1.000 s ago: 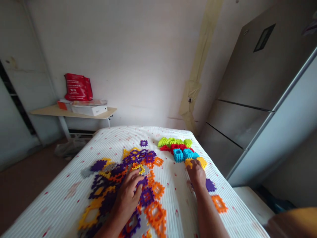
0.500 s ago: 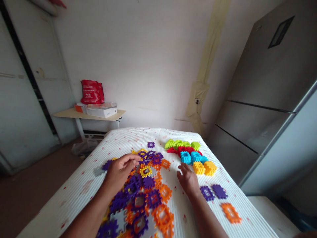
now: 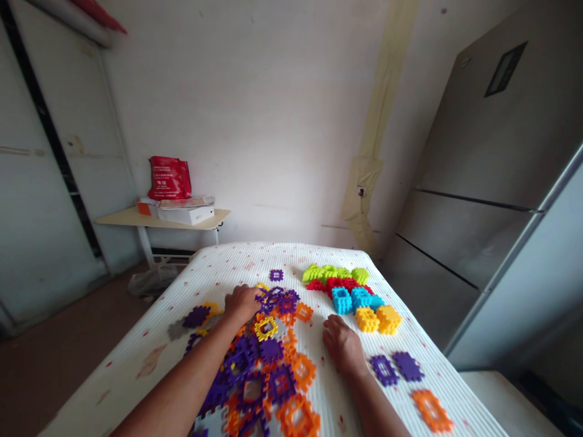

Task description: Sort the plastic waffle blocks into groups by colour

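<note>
Left hand (image 3: 243,302) noted at a pile of purple, orange, yellow and grey toothed plastic tiles (image 3: 271,350), grip I cannot determine; right hand (image 3: 341,345) released, loosely curled, yellow toothed plastic stacks (image 3: 388,320) ahead-right of it

the head view faces forward above the tabletop (image 3: 136,376).

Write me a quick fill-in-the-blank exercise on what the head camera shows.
The hand at the far end of the pile of interlocking pieces is the person's ____ hand.
The stacks between the red stacks and the yellow stacks are ____.
To the right hand's right lie two purple pieces and one piece that is ____.
The bag on the boxes by the wall is ____.
Missing words: left; blue; orange; red.
</note>
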`<state>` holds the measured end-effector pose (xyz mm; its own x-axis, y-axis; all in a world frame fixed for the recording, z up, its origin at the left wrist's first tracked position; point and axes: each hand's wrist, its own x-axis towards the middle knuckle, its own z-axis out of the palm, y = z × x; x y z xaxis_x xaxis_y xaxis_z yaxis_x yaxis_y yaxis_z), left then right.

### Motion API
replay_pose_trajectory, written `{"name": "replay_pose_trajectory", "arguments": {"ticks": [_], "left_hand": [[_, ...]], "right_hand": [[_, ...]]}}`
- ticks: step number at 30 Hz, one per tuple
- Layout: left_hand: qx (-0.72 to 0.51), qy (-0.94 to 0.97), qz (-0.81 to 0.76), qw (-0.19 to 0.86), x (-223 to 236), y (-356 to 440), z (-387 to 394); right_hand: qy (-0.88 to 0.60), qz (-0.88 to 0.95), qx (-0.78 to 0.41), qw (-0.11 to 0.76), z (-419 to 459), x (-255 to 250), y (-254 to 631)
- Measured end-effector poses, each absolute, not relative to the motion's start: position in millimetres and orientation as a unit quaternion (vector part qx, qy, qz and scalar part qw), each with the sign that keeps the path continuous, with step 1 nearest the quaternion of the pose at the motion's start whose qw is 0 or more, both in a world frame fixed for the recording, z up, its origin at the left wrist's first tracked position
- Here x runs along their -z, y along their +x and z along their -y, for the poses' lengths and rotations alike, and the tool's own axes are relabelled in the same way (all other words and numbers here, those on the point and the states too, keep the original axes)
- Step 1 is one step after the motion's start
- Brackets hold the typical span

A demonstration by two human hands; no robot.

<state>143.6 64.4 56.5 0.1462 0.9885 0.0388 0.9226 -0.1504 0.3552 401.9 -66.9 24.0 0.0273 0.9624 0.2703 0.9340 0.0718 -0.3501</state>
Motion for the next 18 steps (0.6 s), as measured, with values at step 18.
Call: {"name": "replay_pose_trajectory", "arguments": {"ticks": [18], "left_hand": [[-0.160,0.817,-0.497,0.246,-70.7,108.0,-42.5]], "right_hand": [[-0.686,0.705,-0.011,0.182,65.5,-24.5,398.1]]}}
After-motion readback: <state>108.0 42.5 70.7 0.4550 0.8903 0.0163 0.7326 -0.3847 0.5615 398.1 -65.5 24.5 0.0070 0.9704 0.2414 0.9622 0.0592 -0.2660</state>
